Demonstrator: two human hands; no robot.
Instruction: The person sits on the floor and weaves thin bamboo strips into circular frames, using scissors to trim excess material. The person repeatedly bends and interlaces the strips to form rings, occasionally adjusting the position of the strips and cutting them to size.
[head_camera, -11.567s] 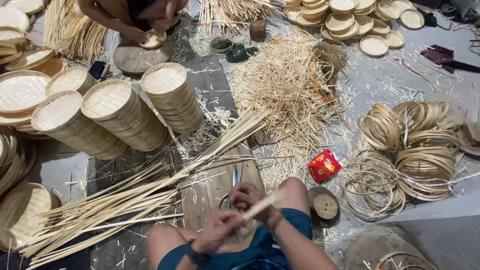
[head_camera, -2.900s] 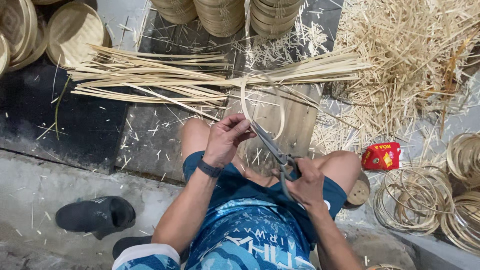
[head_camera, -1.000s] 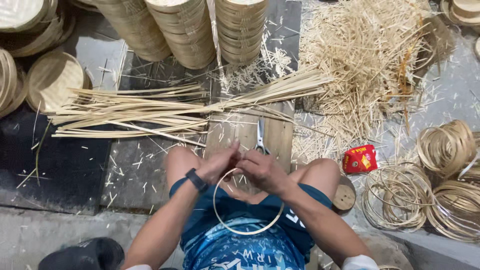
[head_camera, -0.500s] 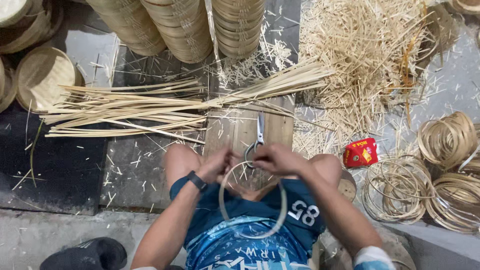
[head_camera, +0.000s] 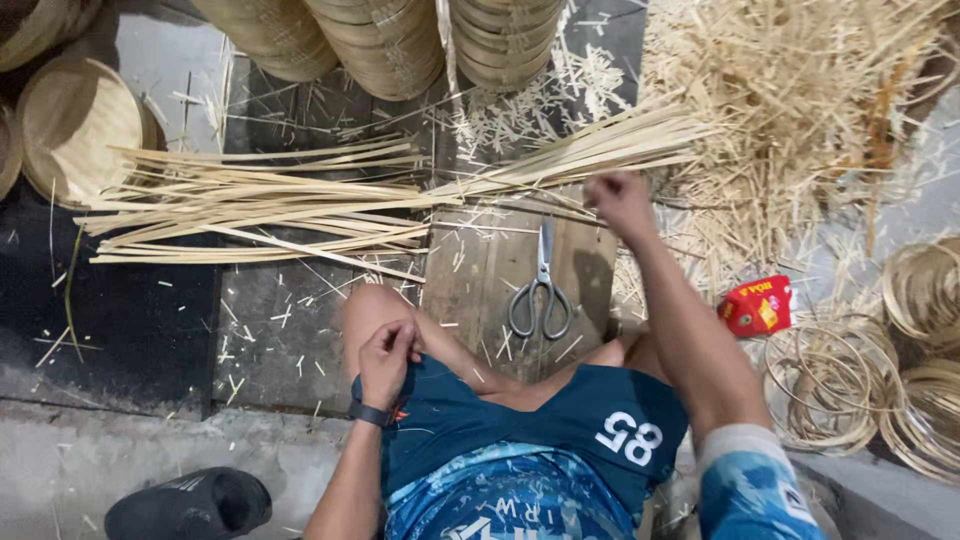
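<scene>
The right hand is stretched forward over the floor to the near end of a long bundle of bamboo strips, its fingers curled together around the strip ends where the bundle narrows; whether they actually pinch a strip cannot be told from this angle. The bundle lies across a dark mat and fans out to the left. The left hand rests on the person's left knee, fingers folded in loosely and holding nothing, with a dark watch at the wrist. Between the knees and the bundle sits a flat wooden board, and on it lie scissors with their handles toward the person, touched by neither hand. To the right of the board lies a small red packet, and beyond it a heap of coiled bamboo rings. A loose pile of bamboo scraps spreads at upper right. Stacks of woven round trays stand along the top edge, and a black sandal lies at lower left.
</scene>
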